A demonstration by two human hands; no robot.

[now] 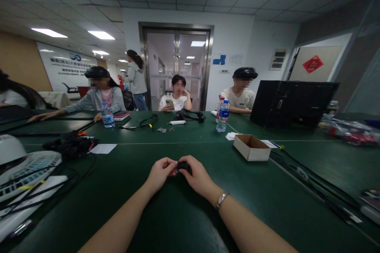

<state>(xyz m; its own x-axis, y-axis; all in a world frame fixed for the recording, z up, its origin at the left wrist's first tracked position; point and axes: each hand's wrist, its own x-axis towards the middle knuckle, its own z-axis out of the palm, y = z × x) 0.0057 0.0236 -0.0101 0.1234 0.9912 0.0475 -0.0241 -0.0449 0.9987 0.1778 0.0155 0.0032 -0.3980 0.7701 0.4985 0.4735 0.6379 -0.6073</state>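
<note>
Both my hands meet over the middle of the green table (124, 201). My right hand (194, 174), with a silver bracelet (222, 201) at the wrist, has its fingers closed round a small black object (184, 168). What kind of object it is I cannot make out. My left hand (162, 172) is closed in a pinch at the left end of that object, its fingertips touching it. Whether something small sits between the left fingertips is hidden.
An open cardboard box (252, 153) stands to the right, near cables (314, 185). Water bottles (222, 116) and a black monitor (292, 102) stand beyond. At left lie a white fan (32, 166) and a black cable heap (69, 144). Several people sit across the table.
</note>
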